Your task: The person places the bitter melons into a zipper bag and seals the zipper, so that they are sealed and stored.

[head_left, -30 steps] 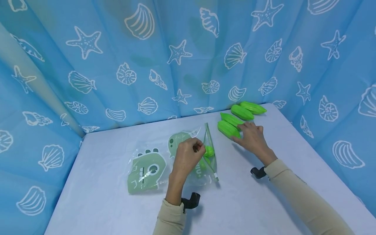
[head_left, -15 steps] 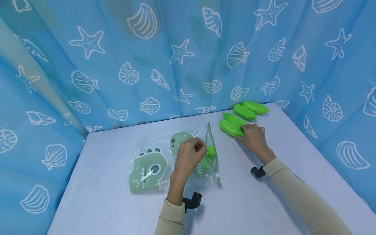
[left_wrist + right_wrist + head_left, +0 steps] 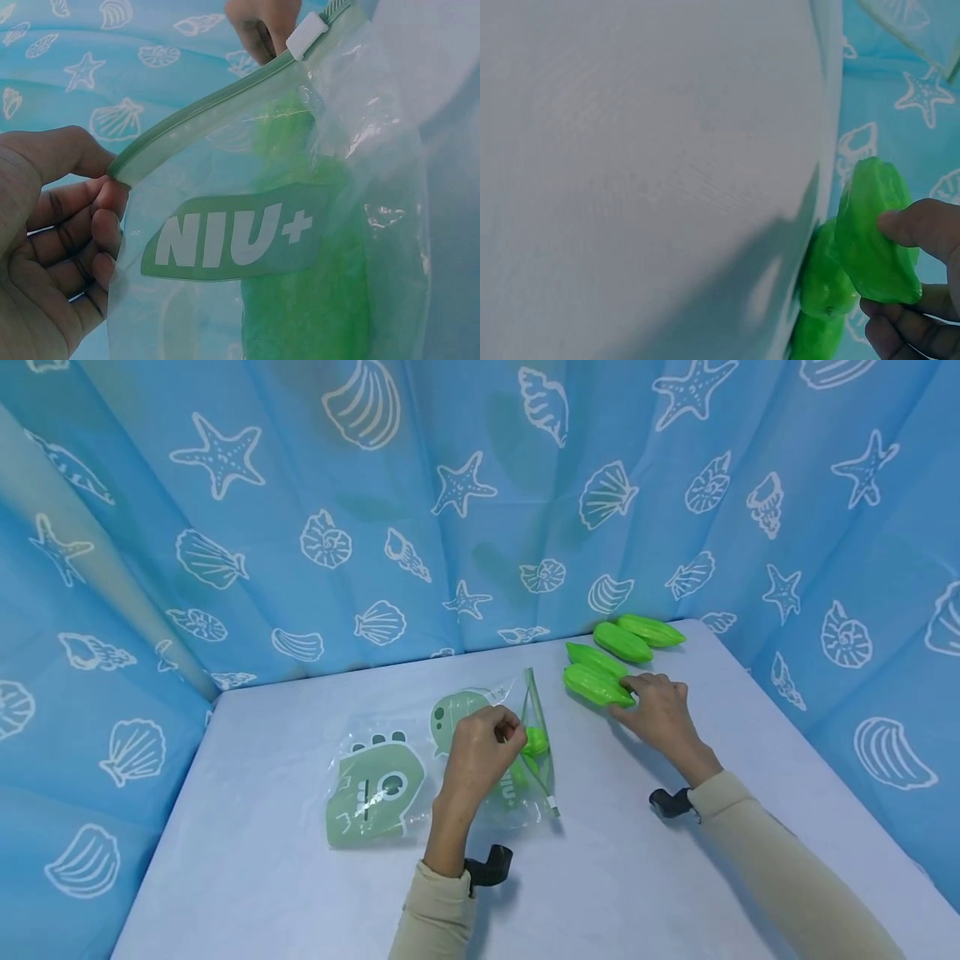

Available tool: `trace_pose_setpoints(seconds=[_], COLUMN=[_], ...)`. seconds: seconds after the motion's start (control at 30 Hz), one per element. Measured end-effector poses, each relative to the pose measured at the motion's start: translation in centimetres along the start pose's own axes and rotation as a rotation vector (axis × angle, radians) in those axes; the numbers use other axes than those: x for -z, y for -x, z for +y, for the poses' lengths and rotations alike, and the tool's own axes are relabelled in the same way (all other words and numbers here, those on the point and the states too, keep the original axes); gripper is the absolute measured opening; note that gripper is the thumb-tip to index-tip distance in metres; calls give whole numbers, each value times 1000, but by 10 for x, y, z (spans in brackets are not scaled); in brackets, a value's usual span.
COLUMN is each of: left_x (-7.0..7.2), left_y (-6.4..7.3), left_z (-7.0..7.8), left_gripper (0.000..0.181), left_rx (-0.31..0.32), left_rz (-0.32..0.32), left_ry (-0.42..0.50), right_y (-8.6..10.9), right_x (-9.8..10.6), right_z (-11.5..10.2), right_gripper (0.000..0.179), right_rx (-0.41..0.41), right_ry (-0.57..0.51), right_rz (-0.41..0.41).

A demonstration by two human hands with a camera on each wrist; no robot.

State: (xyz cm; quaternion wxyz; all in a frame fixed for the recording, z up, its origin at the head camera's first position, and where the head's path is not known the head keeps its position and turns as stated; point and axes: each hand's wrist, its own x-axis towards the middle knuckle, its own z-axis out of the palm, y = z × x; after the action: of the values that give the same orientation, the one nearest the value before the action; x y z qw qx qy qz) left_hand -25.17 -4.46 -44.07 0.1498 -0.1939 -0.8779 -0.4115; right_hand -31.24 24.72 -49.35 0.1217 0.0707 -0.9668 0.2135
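My left hand [image 3: 480, 756] pinches the mouth edge of a clear zip bag [image 3: 187, 315] with green monster prints, thumb against the fingers in the left wrist view. The bag's mouth gapes, its white slider [image 3: 307, 36] at the near end. Inside lies a green piece [image 3: 535, 742], mostly seen through the plastic. On the right, my right hand [image 3: 660, 714] grips the tip end of a bright green, ridged star fruit [image 3: 874, 232] between thumb and fingers. Beside it rests another star fruit [image 3: 596, 658]; the right wrist view shows the held one raised against the others.
Two more star fruits, one of them a plump green one [image 3: 622, 642], lie at the back right corner of the white-covered table [image 3: 262, 902]. A blue curtain [image 3: 465, 552] with shell prints hangs round the back and sides. A black wrist camera [image 3: 491, 866] sits on each wrist.
My right hand has closed its fingers on the near star fruit, which has shifted slightly right and turned. The left hand keeps its pinch on the bag.
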Motion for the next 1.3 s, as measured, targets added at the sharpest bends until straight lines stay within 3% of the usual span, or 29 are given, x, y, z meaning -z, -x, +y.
trace_pose_setpoints(seconds=[0.4, 0.73, 0.97, 1.13, 1.3], left_x=[0, -1, -4, -1, 1], left_y=[-2, -1, 9, 7, 0], left_z=[-1, -1, -4, -2, -2], left_gripper=[5, 5, 5, 5, 5], left_rx=[11, 16, 48, 43, 17], left_rz=[-2, -1, -33, -20, -8], left_ry=[-8, 1, 0, -12, -16], right_y=[17, 35, 48, 46, 37], right_x=[14, 25, 11, 5, 10], right_z=[-5, -18, -20, -22, -27], right_gripper=[45, 44, 43, 43, 42], right_rx=[140, 178, 208, 281, 282], right_ry=[-69, -176, -198, -222, -227], right_rz=[68, -9, -52, -36, -45])
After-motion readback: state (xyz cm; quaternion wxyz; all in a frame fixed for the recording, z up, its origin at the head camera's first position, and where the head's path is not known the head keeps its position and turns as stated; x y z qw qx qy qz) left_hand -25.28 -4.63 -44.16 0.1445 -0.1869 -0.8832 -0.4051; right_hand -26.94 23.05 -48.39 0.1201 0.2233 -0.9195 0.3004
